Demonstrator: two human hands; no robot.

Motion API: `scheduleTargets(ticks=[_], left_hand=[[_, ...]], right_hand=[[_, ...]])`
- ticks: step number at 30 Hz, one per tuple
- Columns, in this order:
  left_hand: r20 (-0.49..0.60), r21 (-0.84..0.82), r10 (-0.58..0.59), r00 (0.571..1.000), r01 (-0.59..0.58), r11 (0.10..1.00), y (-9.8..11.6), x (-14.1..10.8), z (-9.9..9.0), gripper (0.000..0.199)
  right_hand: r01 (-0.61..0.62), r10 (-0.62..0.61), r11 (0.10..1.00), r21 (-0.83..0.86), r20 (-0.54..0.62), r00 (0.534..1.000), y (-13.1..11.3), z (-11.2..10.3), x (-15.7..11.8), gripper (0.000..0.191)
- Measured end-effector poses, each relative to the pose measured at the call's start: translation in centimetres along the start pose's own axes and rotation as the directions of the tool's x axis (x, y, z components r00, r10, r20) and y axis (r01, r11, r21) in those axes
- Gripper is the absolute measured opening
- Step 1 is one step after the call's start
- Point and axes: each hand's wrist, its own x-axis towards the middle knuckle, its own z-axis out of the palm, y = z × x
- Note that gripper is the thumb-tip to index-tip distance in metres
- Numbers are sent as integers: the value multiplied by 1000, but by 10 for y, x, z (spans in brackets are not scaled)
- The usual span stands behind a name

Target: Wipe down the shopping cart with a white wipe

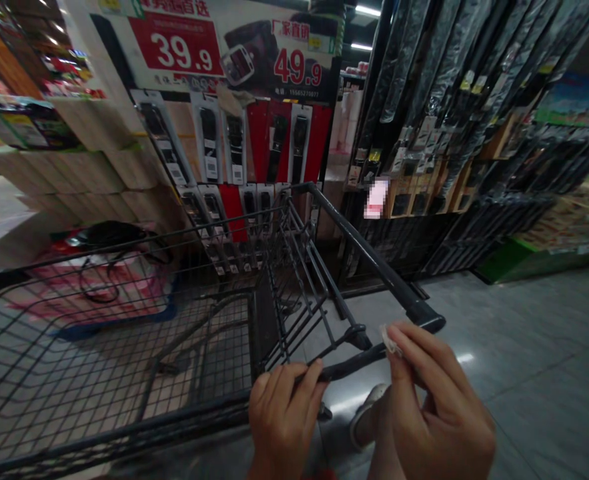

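A dark grey wire shopping cart (367, 257) stands in front of me, its long handle bar slanting down toward the right. My left hand (285, 410) has its fingers curled over the cart's near side bar (350, 363). Just below the end of the handle, my right hand (437, 400) pinches a small crumpled whitish scrap (391, 340) between thumb and fingers. Whether the scrap is tissue or thin plastic, I cannot tell. Through the mesh, the cart's inside shows bare wire and a dark panel (264, 320).
Packaged belts (208, 137) hang on a rack under a price sign (184, 50). Long plastic-wrapped goods (414, 60) hang at right. Beyond the cart at left, pink packages (109, 287) carry a black bag (109, 233). A shoe (369, 413) stands on the tiled floor (539, 347).
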Motion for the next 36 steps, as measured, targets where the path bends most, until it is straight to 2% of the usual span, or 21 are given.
scheduleTargets(ticks=[3,8,11,13,16,19,22,24,26,28,32,36], left_hand=[[14,15,-5,1000,4,1000,-1,-3,1,15],[-37,16,-7,999,7,1000,-1,-3,4,16],[-45,0,-12,999,12,1000,-2,-4,5,25],[-37,-2,3,999,-3,1000,-4,-6,5,30],[2,2,66,998,-66,998,-10,-11,1,33],[59,3,126,990,-127,992,-17,-12,-7,31],[61,19,134,989,-135,991,-27,-11,-19,24],[48,26,134,990,-135,990,-32,-10,-26,21],[54,17,143,988,-144,989,-36,-9,-29,20],[60,13,145,988,-146,989,-36,-8,-30,20],[61,58,132,989,-136,989,-35,-11,-26,21],[86,94,123,989,-131,987,-36,-15,-23,20]], right_hand=[[28,-28,1000,-4,38,999,-4,5,-8,25],[200,-202,979,37,82,976,-14,30,-38,26],[196,-197,980,43,14,980,-16,48,-62,34],[209,-211,976,55,30,977,-14,55,-72,34],[268,-274,960,83,74,959,-10,55,-74,32],[284,-297,948,145,78,952,-11,43,-64,31],[206,-219,964,167,57,974,-14,23,-53,29],[102,-99,989,108,-32,995,-14,11,-48,29],[-14,21,999,51,-148,989,-12,5,-43,32],[-67,76,997,48,-216,973,-8,8,-40,34],[-33,53,995,96,-220,974,-3,31,-40,35],[-66,98,991,117,-294,951,-9,46,-47,30]])
